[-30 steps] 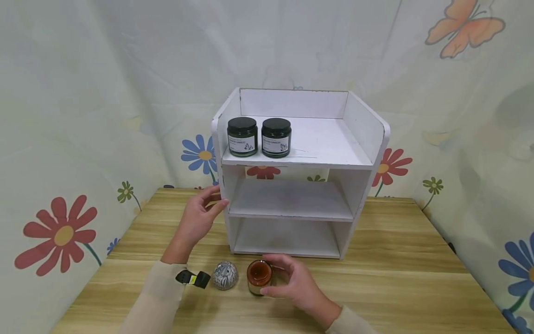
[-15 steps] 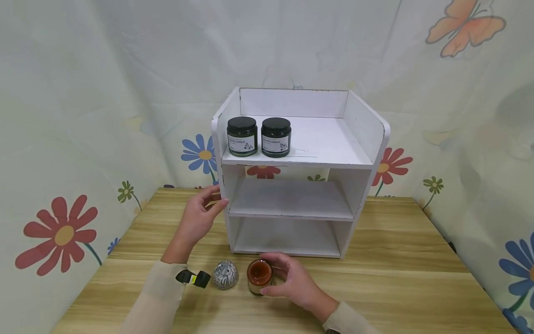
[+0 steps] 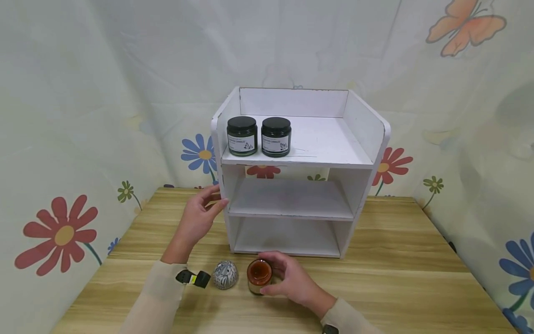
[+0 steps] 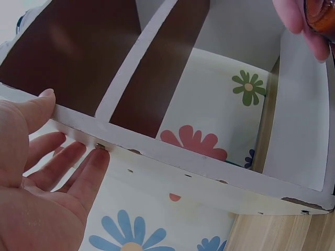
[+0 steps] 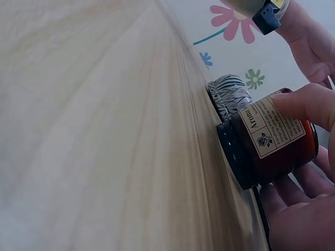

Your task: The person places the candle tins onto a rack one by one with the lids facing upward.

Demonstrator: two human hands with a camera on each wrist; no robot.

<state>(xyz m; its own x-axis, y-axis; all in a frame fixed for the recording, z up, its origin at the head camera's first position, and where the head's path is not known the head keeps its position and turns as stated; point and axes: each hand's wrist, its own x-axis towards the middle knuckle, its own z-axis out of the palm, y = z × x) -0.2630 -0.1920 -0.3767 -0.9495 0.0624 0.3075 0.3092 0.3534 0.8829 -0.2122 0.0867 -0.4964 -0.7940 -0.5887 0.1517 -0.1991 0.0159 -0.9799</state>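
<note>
My right hand (image 3: 289,280) holds an amber glass candle jar (image 3: 258,273) in front of the white shelf unit (image 3: 292,218). In the right wrist view, the thumb lies on the cream label of the jar (image 5: 272,136), with fingers curled around the other side; its dark end is toward the table. My left hand (image 3: 199,218) grips the left side panel of the shelf unit. In the left wrist view, the thumb lies on the panel's front edge and the fingertips touch its outer face. A small black-and-white patterned round container (image 3: 225,274) stands left of the amber jar.
Two dark green candle jars with black lids, a left one (image 3: 242,136) and a right one (image 3: 276,137), stand on the top shelf's left half. The unit has two lower levels. A wooden table (image 3: 400,269) carries everything. Flower-printed cloth (image 3: 125,93) hangs behind and beside it.
My right hand has shifted very slightly up and left around the amber jar, which stays in place. The left hand has kept still on the shelf unit.
</note>
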